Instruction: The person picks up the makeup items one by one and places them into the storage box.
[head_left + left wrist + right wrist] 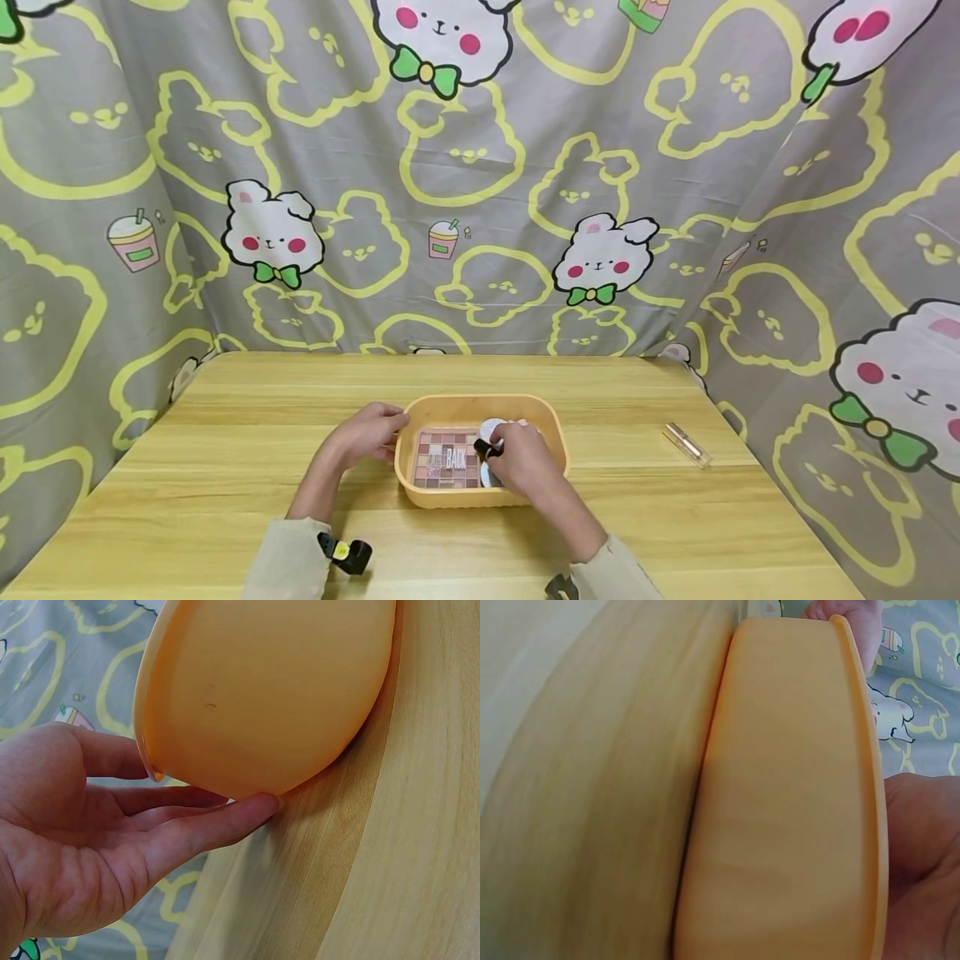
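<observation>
An orange plastic basket (480, 499) stands on the table. My left hand (372, 433) holds its left end, with fingertips at the rim and the thumb (247, 817) against the outer wall in the left wrist view. Inside lies an eyeshadow palette (442, 460) with many small pans and the word "BACK" on its cover. My right hand (521, 457) is inside the basket's right half, pinching a small black stick-like item (486, 448), mostly hidden by the fingers. Beside it are a round white item (491, 428) and a pale round item (488, 477). In the right wrist view the basket wall hides my right fingers.
To the right of the basket, a slim clear and gold cosmetic tube (686, 444) lies on the wooden table (225, 467). A grey patterned curtain (480, 275) hangs behind the table and along both sides.
</observation>
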Available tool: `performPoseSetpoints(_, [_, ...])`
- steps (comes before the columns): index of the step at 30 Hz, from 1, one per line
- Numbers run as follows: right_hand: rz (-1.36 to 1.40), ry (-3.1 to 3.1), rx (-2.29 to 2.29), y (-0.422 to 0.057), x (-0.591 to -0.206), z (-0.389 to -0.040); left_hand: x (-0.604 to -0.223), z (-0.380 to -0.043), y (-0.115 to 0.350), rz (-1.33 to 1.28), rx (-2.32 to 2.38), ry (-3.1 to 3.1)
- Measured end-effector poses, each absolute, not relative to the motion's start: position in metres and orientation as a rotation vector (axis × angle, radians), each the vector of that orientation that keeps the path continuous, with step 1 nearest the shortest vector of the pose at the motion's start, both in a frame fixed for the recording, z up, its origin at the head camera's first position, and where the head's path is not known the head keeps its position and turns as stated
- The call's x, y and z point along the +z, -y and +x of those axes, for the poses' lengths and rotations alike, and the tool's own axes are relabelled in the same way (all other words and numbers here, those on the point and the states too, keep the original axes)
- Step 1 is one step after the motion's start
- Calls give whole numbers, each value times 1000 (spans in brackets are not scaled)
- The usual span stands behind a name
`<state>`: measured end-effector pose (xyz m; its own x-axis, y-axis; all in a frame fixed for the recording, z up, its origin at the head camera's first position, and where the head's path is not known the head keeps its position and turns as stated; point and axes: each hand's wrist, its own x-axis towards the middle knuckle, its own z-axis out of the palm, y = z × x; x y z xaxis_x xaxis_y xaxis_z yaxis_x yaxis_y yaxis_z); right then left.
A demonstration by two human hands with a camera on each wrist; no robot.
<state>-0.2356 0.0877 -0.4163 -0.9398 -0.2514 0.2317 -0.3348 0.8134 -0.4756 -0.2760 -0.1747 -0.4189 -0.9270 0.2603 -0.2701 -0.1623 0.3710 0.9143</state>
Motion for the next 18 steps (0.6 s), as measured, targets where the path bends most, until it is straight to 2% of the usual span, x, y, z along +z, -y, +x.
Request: performPoseSetpoints(18, [404,2850,696,-90,-419,-235,-419,-276,173,69,1570,-2279])
